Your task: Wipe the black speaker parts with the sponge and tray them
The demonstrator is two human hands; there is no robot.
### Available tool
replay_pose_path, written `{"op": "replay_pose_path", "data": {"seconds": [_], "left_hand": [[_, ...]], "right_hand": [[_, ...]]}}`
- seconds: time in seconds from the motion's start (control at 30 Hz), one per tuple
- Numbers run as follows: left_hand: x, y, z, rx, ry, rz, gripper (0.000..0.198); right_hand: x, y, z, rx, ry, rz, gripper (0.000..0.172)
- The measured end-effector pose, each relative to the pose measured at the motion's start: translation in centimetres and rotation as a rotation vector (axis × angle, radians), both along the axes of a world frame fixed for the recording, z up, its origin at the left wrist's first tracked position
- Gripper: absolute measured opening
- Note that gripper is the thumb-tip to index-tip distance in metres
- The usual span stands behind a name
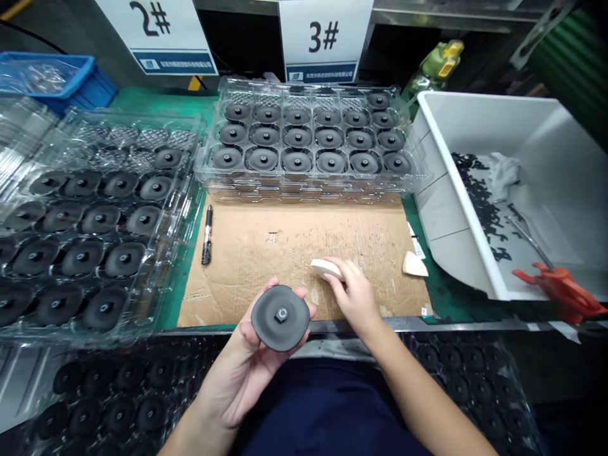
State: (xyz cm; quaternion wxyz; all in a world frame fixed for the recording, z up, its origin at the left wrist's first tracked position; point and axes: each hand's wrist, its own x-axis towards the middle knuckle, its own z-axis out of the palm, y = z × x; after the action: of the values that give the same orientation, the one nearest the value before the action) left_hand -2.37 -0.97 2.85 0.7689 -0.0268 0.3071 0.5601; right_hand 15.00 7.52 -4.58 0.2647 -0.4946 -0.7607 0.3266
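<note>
My left hand (247,361) grips a black rounded-square part (297,326) by its edges, its face with a small central stud turned up toward me. Over the cardboard sheet (247,285), my right hand (354,291) pinches a flat cream-coloured pad (325,266), perhaps a sponge, between thumb and fingers. The pad and the black part are apart. A second cream wedge-shaped piece (415,264) lies at the cardboard's right edge.
Clear plastic trays (304,183) of similar black parts stand at the back; another tray (147,253) sits left. A white bin (441,234) at right holds small black pieces and orange-handled pliers (565,291). A black pen (208,234) and blue basket (90,85) are also there.
</note>
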Motion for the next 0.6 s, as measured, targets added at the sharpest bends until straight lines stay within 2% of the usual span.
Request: {"op": "replay_pose_path", "data": {"seconds": [0.17,0.23,0.3,0.37,0.4,0.47,0.53,0.6], "left_hand": [[0.1,0.2,-0.7,-0.031,0.07,0.105,0.048],[0.2,0.4,-0.8,-0.033,0.092,0.116,0.046],[0.5,0.7,-0.7,-0.018,0.119,0.128,0.045],[0.9,0.9,-0.5,0.02,0.167,0.139,0.045],[1.0,1.0,-0.3,0.038,0.187,0.137,0.044],[1.2,1.0,-0.1,0.061,0.205,0.116,0.04],[1.2,1.1,0.2,0.055,0.241,0.12,0.04],[1.1,1.2,0.6,0.038,0.298,0.182,0.044]], "right_hand": [[0.0,-1.8,0.9,-0.084,0.06,0.163,0.026],[0.0,-1.7,1.9,-0.12,0.046,0.186,0.025],[-0.3,-1.2,4.2,-0.128,0.052,0.138,0.026],[-1.2,-0.9,7.2,-0.073,0.132,0.094,0.029],[-1.8,-0.9,8.7,-0.012,0.204,0.108,0.031],[-3.0,-1.4,11.0,0.109,0.281,0.221,0.033],[-3.9,-1.8,12.1,0.117,0.285,0.352,0.031],[-4.6,-1.8,12.4,0.098,0.269,0.416,0.028]]}}
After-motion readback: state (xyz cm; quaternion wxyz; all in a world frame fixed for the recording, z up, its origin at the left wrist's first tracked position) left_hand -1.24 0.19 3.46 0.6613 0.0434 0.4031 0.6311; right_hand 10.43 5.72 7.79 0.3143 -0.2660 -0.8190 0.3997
